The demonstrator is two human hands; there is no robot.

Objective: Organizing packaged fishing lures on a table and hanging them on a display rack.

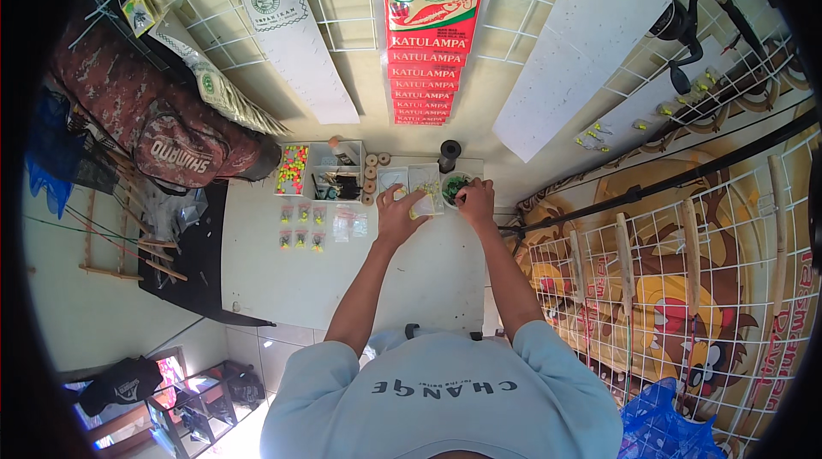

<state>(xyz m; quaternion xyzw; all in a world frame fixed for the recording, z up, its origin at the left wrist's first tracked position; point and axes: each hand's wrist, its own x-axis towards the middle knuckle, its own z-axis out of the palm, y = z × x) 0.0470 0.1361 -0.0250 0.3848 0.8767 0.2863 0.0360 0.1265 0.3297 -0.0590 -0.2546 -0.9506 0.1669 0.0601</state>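
Observation:
My left hand (399, 217) rests at two small white trays (393, 175) holding pale little pieces, its fingers curved and apart over them. My right hand (476, 200) dips pinched fingers into a white cup of green bits (453, 184); whatever is between them is hidden. Left of the trays stand wooden spools (371, 172), a divided box with a bottle and dark pieces (336, 187), and a box of colourful beads (292, 164). Small bags of lures (300, 216) and clear empty-looking bags (348, 223) lie on the white tabletop (291, 283).
A dark cylinder (449, 154) stands behind the cup. Packets and cards (428, 48) hang on the wall grid. A camouflage bag (171, 134) and sticks sit at left. At right are a wire rack (651, 271) and a long dark rod. A low shelf (197, 408) is at lower left.

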